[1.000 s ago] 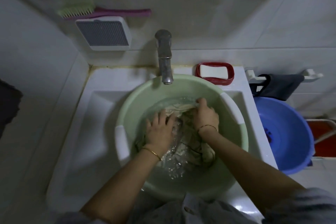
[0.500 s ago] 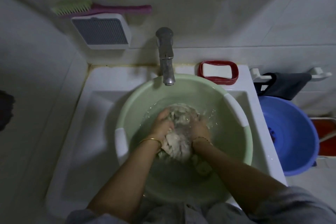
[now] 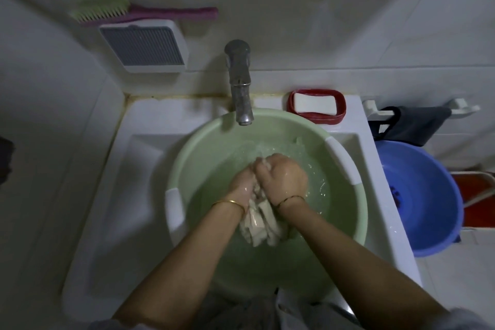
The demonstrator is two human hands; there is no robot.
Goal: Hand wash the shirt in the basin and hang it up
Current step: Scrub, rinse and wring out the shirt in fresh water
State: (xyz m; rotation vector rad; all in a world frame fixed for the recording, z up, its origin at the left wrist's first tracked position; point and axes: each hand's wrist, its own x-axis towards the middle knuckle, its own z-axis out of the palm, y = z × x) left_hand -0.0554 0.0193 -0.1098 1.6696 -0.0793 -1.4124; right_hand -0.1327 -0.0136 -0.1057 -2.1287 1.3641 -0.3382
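The left hand (image 3: 242,182) and right hand (image 3: 284,179) clenched the bunched shirt (image 3: 261,225), fingers (image 3: 263,166) curled. Its end hung at six o'clock below them.

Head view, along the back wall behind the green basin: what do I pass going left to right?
From the left: white grille box → tap → red soap dish → dark cloth. The brush overlaps the box from above, so it is left out.
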